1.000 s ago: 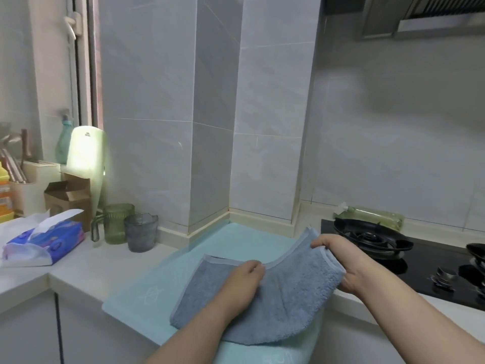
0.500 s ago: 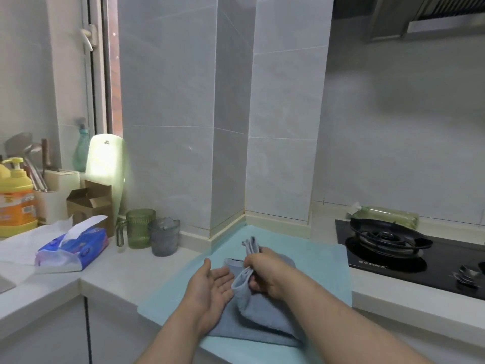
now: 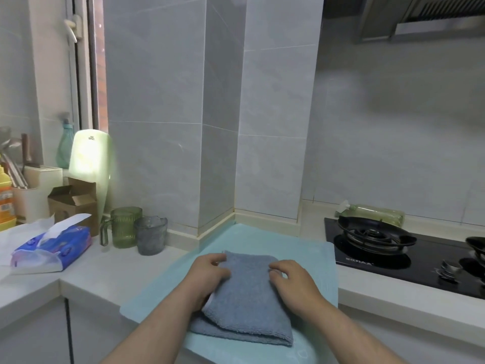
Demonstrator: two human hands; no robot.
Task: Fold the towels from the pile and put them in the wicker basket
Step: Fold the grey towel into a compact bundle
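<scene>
Head view puts the blue-grey towel (image 3: 249, 298) right below us, folded into a thick rectangle on a teal mat (image 3: 262, 237) that covers this stretch of the counter (image 3: 118, 266) and droops over its front edge. Our left hand (image 3: 210, 274) holds the towel's left edge near the far corner, fingers curled round the upper layer with the thumb on top. Our right hand (image 3: 291, 282) sits on the right edge with its fingers bent downward, and we cannot tell whether they pinch the cloth or only press it. The fold looks nearly finished to us, though a strip of the lower layer pokes out at the near left, so the layers are not square. Neither the wicker basket nor the pile of towels is in view, so we judge that the towel has to be carried off to one side. That carry is where things could go wrong: lifted by the two side edges alone, the soft layers may sag in the middle and fall open, undoing the fold. Dragging the towel instead could pull the mat with it, since the mat overhangs the counter front and the towel's near end lies close to that edge. The gas stove (image 3: 372, 240) stands just beyond the mat on the right, so a loose corner swung that way could catch on its pan support. The green cup (image 3: 124, 227) and grey cup (image 3: 151, 237) stand well apart on the left.
</scene>
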